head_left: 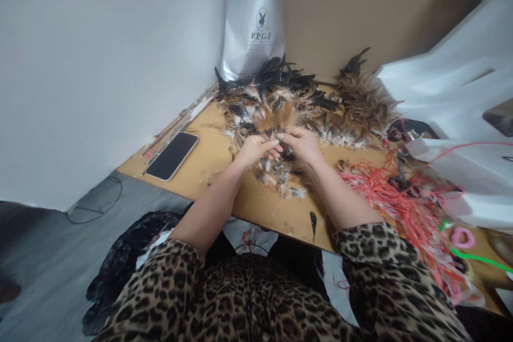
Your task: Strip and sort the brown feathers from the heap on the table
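Over the middle of the wooden table, my left hand (256, 150) and my right hand (302, 144) meet with thumbs and fingertips pinched together. Between them they grip a tuft of brown feathers (276, 118), which fans out away from me. The feather bases are hidden by my fingers. Loose feathers (280, 177) in white, grey and brown lie under and in front of my hands. Just beyond spreads a large heap of feathers (248, 99), black along its far edge. A bushier brown feather bunch (366, 99) lies to the right.
A smartphone (173, 155) rests on the table (212, 163) at left. A white bag (254, 21) stands at the back. Tangled red strings (385, 192), a pink ring (463, 238) and white sheets (444, 85) occupy the right. One dark feather (313, 224) lies near the front edge.
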The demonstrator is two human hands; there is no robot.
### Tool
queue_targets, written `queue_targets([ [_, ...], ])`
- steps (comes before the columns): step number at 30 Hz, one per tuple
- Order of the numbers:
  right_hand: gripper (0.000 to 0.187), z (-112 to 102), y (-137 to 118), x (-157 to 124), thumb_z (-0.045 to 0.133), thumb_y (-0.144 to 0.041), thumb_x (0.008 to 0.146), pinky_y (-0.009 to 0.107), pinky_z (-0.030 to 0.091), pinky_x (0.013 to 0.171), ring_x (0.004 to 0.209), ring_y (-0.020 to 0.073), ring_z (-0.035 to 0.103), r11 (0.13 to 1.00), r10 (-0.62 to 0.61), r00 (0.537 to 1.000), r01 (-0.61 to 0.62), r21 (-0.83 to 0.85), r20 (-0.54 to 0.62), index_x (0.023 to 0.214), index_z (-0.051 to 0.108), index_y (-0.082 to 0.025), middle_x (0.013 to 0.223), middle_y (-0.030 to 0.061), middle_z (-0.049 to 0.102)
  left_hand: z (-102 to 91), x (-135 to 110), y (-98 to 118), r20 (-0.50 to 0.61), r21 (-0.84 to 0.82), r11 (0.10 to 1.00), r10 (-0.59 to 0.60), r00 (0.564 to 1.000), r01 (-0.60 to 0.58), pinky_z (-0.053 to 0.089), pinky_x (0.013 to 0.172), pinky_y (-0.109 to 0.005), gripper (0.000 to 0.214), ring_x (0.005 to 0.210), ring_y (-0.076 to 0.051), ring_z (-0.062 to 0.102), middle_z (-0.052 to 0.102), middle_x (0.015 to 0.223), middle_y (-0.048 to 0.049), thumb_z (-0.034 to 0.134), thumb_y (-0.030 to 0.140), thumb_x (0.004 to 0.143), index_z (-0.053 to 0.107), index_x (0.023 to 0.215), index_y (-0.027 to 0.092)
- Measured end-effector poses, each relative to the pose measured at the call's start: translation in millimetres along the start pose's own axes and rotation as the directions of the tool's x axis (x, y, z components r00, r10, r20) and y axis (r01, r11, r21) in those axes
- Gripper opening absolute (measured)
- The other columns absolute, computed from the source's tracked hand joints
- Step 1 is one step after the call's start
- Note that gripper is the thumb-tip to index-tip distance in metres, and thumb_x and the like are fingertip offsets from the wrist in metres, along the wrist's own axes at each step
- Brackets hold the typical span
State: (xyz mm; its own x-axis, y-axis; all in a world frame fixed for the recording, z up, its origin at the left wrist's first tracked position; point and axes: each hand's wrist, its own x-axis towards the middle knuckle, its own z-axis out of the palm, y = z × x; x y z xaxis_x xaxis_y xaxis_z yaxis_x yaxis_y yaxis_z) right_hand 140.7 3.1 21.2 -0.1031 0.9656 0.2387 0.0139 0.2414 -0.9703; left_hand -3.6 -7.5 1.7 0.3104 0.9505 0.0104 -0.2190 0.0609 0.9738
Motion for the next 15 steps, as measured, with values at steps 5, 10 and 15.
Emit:
queue_targets([
  [5,0.021,-2,1,0,0.07,-0.036,0.061,0.022,0.036,0.053,0.052,0.008,0.045,1.0,-0.003,0.998,0.002,0.011,0.065,0.057,0.06,-0.017,0.055,-0.004,0.055,-1.6,0,1,0.001,0.076,0.997,0.029,1.0,-0.029,0.043,0.046,-0.018,0.03,0.044,-0.007,0.054,0.063,0.055,-0.006,0.066,0.039,0.068,0.065,0.065,0.009],
  [10,0.021,-10,-9,-2,0.068,-0.034,0.064,0.022,0.036,0.05,0.05,0.0088,0.046,0.978,-0.01,0.974,0.057,-0.201,0.228,0.06,0.062,-0.015,0.054,-0.0025,0.057,-2.2,3,-3,-0.036,0.208,0.977,0.057,0.998,-0.049,0.043,0.045,-0.019,0.028,0.042,-0.008,0.053,0.062,0.051,-0.0061,0.066,0.036,0.068,0.064,0.062,0.008],
  [15,0.021,-11,-10,-4,0.067,-0.032,0.065,0.022,0.036,0.05,0.049,0.0093,0.046,0.978,-0.062,0.965,0.11,-0.179,0.256,0.056,0.058,-0.015,0.052,-0.0021,0.055,0.0,3,-3,0.005,0.22,0.975,0.025,1.0,-0.025,0.043,0.045,-0.018,0.024,0.043,-0.008,0.055,0.063,0.054,-0.0065,0.066,0.032,0.069,0.064,0.063,0.009],
])
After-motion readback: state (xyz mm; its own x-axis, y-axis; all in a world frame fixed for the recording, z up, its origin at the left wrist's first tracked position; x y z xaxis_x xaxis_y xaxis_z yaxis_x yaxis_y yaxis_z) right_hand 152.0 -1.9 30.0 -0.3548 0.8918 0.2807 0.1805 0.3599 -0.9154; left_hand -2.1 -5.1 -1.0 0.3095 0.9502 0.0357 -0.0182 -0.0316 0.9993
